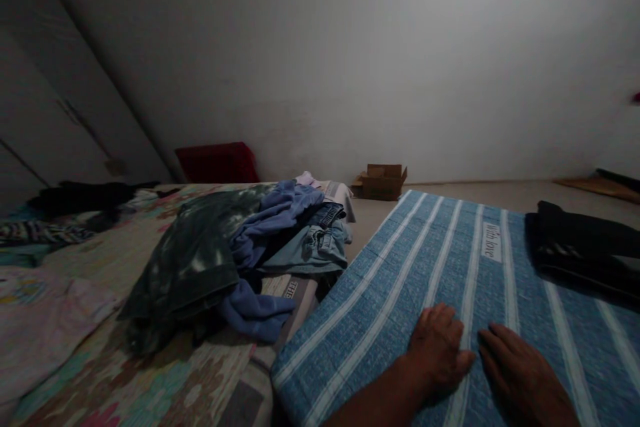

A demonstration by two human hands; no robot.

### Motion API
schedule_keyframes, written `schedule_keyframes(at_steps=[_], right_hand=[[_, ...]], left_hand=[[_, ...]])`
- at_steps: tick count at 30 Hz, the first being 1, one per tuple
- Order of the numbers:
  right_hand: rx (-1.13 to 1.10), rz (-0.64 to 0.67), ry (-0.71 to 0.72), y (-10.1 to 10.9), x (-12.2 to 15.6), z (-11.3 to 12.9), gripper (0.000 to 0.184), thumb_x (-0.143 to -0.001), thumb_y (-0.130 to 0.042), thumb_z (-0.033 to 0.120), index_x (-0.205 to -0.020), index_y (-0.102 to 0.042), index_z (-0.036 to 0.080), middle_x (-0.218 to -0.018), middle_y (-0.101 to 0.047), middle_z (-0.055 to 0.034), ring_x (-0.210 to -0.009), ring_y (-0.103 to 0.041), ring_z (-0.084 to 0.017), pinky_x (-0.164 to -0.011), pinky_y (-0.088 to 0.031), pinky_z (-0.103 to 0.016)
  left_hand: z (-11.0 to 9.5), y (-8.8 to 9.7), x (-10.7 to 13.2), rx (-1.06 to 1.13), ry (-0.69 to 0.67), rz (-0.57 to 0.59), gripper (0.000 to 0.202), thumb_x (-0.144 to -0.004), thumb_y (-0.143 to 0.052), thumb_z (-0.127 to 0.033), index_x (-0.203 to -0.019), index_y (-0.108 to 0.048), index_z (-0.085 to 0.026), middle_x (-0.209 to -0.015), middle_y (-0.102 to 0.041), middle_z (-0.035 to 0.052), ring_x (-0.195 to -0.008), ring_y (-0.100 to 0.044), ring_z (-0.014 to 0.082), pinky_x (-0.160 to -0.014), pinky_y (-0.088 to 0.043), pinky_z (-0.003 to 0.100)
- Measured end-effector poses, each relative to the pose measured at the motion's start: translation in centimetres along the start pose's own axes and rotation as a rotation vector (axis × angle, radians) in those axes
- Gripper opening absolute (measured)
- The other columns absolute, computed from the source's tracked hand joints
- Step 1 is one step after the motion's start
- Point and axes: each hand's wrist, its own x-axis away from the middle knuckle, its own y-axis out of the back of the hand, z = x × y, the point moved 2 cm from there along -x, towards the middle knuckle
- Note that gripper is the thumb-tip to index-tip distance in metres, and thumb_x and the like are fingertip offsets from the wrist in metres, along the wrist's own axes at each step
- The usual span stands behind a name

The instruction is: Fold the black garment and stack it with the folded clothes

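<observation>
My left hand and my right hand lie flat, palms down, side by side on a blue cloth with white stripes spread over a mattress at the lower right. Neither hand holds anything; the fingers rest on the fabric. A small white label is sewn on the cloth beyond my hands. A folded black garment lies on the cloth's far right part.
A heap of clothes, dark green, blue and denim, sits on a flower-patterned bed at the left. A cardboard box and a red crate stand by the white wall. More dark clothing lies at far left.
</observation>
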Motion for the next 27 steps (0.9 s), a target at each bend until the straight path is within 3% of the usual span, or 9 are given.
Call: schedule_keyframes(at_steps=[9,18,27], right_hand=[[-0.032,0.023,-0.067,0.24,-0.21,0.15,0.037,-0.092,-0.037,0.033,-0.104,-0.065,0.013,-0.114,-0.06,-0.0152,-0.103,-0.057,-0.027,-0.088,-0.047,-0.043],[-0.054,0.049,-0.104,0.33,-0.25,-0.03,0.037,-0.092,-0.039,0.036,-0.106,-0.066,0.015,-0.116,-0.06,-0.0139,-0.105,-0.057,-0.026,-0.09,-0.046,-0.042],[-0.039,0.073,-0.138,0.18,-0.3,0.01,0.04,-0.092,-0.037,0.038,-0.106,-0.067,0.016,-0.117,-0.061,-0.0135,-0.106,-0.058,-0.026,-0.091,-0.047,-0.042]], left_hand=[[0.3,-0.52,0.02,0.024,-0.019,-0.046,0.045,-0.09,-0.047,-0.045,-0.123,-0.048,-0.014,-0.143,-0.041,0.0135,-0.137,-0.03,0.0263,-0.114,-0.024,0.045],[0.16,-0.19,0.18,0.012,0.002,-0.014,0.044,-0.089,-0.049,-0.043,-0.124,-0.047,-0.016,-0.143,-0.041,0.0117,-0.137,-0.03,0.0255,-0.114,-0.023,0.044],[0.63,0.4,0.78,-0.02,-0.058,-0.002,0.039,-0.088,-0.05,-0.04,-0.118,-0.051,-0.015,-0.137,-0.047,0.0125,-0.132,-0.037,0.0253,-0.11,-0.029,0.044]])
